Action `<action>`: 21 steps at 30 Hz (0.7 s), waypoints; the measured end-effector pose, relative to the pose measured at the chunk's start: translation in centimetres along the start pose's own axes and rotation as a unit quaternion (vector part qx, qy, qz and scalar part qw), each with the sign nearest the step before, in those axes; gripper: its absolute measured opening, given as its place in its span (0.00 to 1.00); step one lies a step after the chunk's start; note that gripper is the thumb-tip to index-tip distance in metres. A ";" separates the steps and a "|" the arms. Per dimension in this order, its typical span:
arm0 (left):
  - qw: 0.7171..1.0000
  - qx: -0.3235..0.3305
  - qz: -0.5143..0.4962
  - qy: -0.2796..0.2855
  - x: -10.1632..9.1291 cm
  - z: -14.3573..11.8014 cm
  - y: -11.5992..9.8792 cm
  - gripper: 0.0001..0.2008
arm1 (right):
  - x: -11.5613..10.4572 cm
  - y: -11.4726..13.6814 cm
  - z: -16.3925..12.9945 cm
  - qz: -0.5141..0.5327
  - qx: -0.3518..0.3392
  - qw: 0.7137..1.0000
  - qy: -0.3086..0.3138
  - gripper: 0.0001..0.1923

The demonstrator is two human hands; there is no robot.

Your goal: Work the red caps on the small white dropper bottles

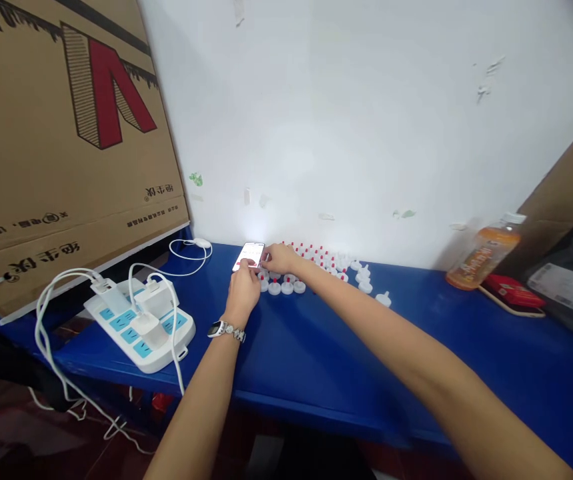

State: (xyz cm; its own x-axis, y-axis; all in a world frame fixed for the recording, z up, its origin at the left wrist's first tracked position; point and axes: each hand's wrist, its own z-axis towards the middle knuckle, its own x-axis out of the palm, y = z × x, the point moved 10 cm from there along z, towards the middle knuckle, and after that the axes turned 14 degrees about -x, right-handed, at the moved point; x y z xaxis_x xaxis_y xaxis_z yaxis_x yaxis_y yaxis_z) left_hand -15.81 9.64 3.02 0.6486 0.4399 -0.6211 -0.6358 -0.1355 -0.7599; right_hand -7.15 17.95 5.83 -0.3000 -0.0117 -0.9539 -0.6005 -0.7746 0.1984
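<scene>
Blue, smooth tabletop (316,347) runs against a scuffed white wall (366,120). At the far edge lies a flat phone (249,255), screen lit. Left hand (243,291), metal-link watch (226,330) on the wrist, curls at the phone's near end; right hand (279,257) rests fingers on its right side; whether either truly grips it cannot be told. Small round white caps with red tips (316,263) cluster just beside, crowding the right. White power strip (141,320) with chargers sits left, near the front edge; printed cardboard (61,147) leans behind. Orange bottle (483,257) stands well apart. Centre tabletop lies open.
</scene>
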 end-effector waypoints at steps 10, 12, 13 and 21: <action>0.999 0.010 0.040 -0.032 -0.8 0.2 -1.1 0.14 | -3.2 -0.3 -2.0 0.056 0.012 0.993 -0.102 0.07; 0.999 0.005 0.043 -0.018 -0.5 0.4 -1.2 0.12 | -4.4 -0.4 -3.4 0.100 -0.001 0.983 -0.155 0.07; 0.999 0.004 0.042 -0.012 -0.4 0.6 -1.3 0.11 | -5.0 -0.4 -4.3 0.123 -0.009 0.976 -0.178 0.06; 0.981 0.155 -0.033 -0.108 -4.2 -2.1 -6.6 0.11 | -8.6 -1.1 -15.3 0.199 -0.003 0.942 -0.270 0.08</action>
State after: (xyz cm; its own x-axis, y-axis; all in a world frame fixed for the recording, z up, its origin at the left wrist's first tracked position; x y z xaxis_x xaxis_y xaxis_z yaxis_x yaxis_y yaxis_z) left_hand -13.47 6.86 10.29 0.6100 0.6214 -0.4917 -0.7135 0.1609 -0.6819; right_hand 7.46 9.23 10.30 -0.8348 0.0209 -0.5501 -0.3577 -0.7803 0.5131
